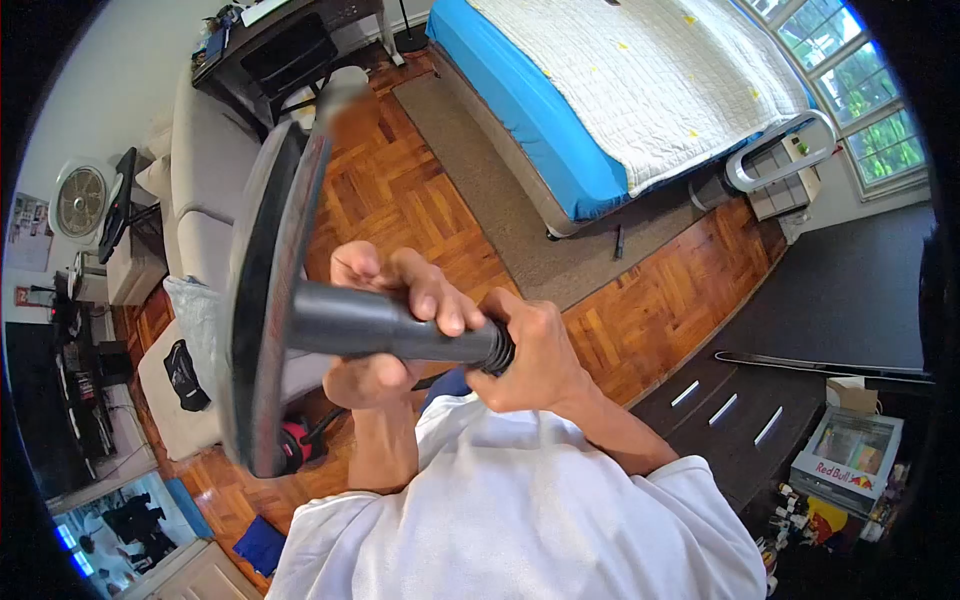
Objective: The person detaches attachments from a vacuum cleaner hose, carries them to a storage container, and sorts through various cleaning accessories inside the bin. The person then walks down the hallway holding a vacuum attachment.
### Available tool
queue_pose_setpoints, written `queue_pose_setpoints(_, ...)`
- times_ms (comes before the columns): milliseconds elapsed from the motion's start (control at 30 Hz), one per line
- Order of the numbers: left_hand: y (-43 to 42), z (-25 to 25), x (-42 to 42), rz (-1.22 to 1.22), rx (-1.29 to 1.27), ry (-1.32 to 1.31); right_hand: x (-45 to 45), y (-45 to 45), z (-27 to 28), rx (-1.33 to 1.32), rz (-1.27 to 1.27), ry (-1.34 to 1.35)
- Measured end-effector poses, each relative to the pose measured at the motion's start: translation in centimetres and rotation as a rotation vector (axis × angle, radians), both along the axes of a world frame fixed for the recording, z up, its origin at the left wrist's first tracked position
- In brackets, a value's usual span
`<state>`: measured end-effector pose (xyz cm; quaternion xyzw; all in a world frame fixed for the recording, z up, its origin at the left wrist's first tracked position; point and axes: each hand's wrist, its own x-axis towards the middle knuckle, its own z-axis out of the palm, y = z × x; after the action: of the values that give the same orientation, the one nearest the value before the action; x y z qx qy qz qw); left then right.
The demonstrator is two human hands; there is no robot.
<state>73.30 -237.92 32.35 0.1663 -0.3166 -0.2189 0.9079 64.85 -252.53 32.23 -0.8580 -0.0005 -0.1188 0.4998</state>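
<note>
A vacuum floor head (262, 300), wide and dark with a brownish strip along its edge, is held up in the air at the left of the view. Its black tube (370, 322) runs rightward from the head. My left hand (395, 320) wraps loosely round the middle of the tube, thumb below and fingers above. At the tube's right end, my right hand (530, 355) grips beside a ribbed black collar (500, 347). Both hands are close together in front of the white shirt.
A bed (640, 90) with blue sides stands beyond a brown rug (470, 190). A grey sofa (205, 170) is at the left, near a red and black device (297, 445) on the floor. Dark drawers (700, 420) stand at the right.
</note>
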Motion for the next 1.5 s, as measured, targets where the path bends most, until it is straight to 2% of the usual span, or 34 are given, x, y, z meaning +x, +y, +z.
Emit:
queue_pose_setpoints(33, 0.0, -0.2, -0.1, 0.0, 0.008, 0.001, -0.1, 0.0, 0.1, 0.093, 0.058, -0.006)
queue_pose_setpoints(100, 0.0, -0.4, -0.2, 0.135, -0.034, 0.048, -0.1, -0.6, 0.9, 0.145, 0.063, 0.041)
queue_pose_setpoints(133, 0.0, 0.0, -0.8, 0.266, 0.043, 0.095, -0.1, -0.9, 1.1, 0.163, 0.042, 0.066)
queue_pose_setpoints(167, 0.0, 0.0, -0.9, 0.258, 0.046, 0.097, 0.0, -1.2, 1.1, 0.18, 0.018, 0.093)
queue_pose_setpoints(200, 0.0, -0.2, -1.0, 0.265, 0.048, 0.101, 0.2, -1.2, -0.2, 0.153, 0.06, -0.049)
queue_pose_setpoints(333, -0.5, -0.6, -1.1, 0.258, 0.027, 0.183, 0.0, -0.6, 0.0, 0.19, 0.022, -0.021)
queue_pose_setpoints(400, -0.5, -0.6, -0.9, 0.244, 0.036, 0.174, -0.4, -0.7, 0.0, 0.082, 0.067, 0.104)
queue_pose_setpoints(667, -0.7, 0.0, -0.5, 0.145, 0.084, 0.256, -0.6, -0.9, 0.0, -0.01, 0.102, 0.105)
queue_pose_setpoints(800, -0.6, -0.5, -0.6, 0.158, 0.1, 0.197, -0.8, -0.7, -0.1, -0.073, 0.071, 0.069)
queue_pose_setpoints(900, -0.5, -0.7, -0.9, 0.22, 0.13, 0.275, -0.8, -0.6, -0.3, -0.173, 0.048, 0.009)
queue_pose_setpoints(1133, -0.1, -0.8, -0.4, 0.269, 0.169, 0.419, -0.2, -0.5, -0.6, -0.15, 0.075, -0.049)
queue_pose_setpoints(1200, 0.2, -0.4, -0.4, 0.276, 0.147, 0.468, 0.0, -0.7, 0.2, 0.005, 0.163, -0.091)
queue_pose_setpoints(1267, 1.1, 0.1, 0.3, 0.303, 0.138, 0.427, 0.5, -1.6, -0.1, 0.05, 0.244, -0.04)
queue_pose_setpoints(1333, 3.0, 1.0, 1.4, 0.202, 0.202, 0.185, 0.7, -2.6, -1.0, 0.094, 0.32, 0.021)
queue_pose_setpoints(1367, 3.6, 1.2, 1.6, 0.135, 0.249, 0.055, 0.7, -2.8, -1.7, 0.274, 0.293, 0.097)
queue_pose_setpoints(1400, 3.8, 0.9, 0.8, 0.141, 0.249, 0.053, 0.8, -3.0, -2.5, 0.457, 0.266, 0.168)
queue_pose_setpoints(1433, 3.9, 0.1, -0.6, 0.189, 0.424, -0.027, 1.2, -3.1, -3.2, 0.458, 0.271, 0.161)
queue_pose_setpoints(1500, 2.9, -0.8, -1.4, 0.234, 0.597, -0.113, 1.9, -3.6, -4.4, 0.386, 0.301, 0.122)
